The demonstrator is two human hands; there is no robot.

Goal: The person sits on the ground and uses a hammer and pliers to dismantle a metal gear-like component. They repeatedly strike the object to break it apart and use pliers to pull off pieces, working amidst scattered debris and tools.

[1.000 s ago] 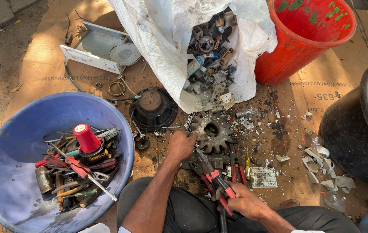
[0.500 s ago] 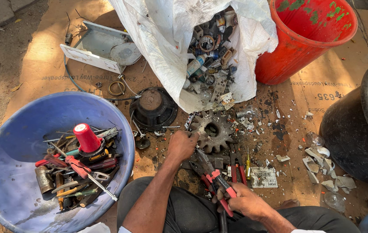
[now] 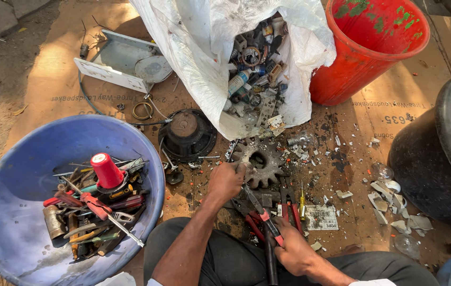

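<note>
My left hand [image 3: 226, 180] is closed around a small piece of scrap right beside a rusty toothed gear [image 3: 260, 160] on the cardboard. My right hand [image 3: 292, 250] grips the red handles of a pair of pliers [image 3: 261, 214], whose jaws point up toward the left hand. What the left hand holds is hidden by its fingers. More red-handled tools [image 3: 289, 204] lie flat between the two hands and the gear.
A blue basin [image 3: 19, 175] of hand tools and a red cone sits at left. A white sack [image 3: 204, 47] spills scrap parts above a black speaker [image 3: 187, 133]. A red bucket [image 3: 373, 47], a black tub [image 3: 442, 159], broken bits and a white metal casing [image 3: 114, 63] surround them.
</note>
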